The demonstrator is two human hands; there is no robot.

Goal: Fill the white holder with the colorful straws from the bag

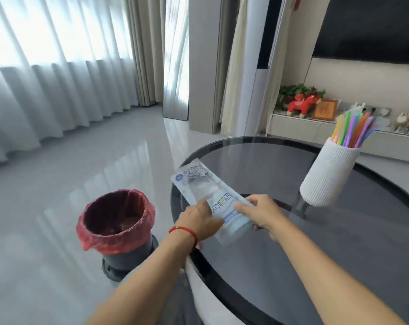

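Bright living room, sheer curtains, glossy grey floor, round dark glass table (281, 165) at right. On the table's near-left edge, a flat, seemingly emptied straw bag (210, 200), pinched at its near end by both hands: left hand (200, 219) gripping the left side, right hand (261, 211) grasping the right side. Well apart, toward the table's far right, the white holder (328, 174), ribbed, already bristling with colorful straws (353, 131). Task apparently near done; probable step in hand, discarding the bag. Best done by lifting it clear with a firm pinch and carrying it left to the red-lined bin (116, 216) on the floor just beside the table. Blue printed characters on the bag, too blurred to read.
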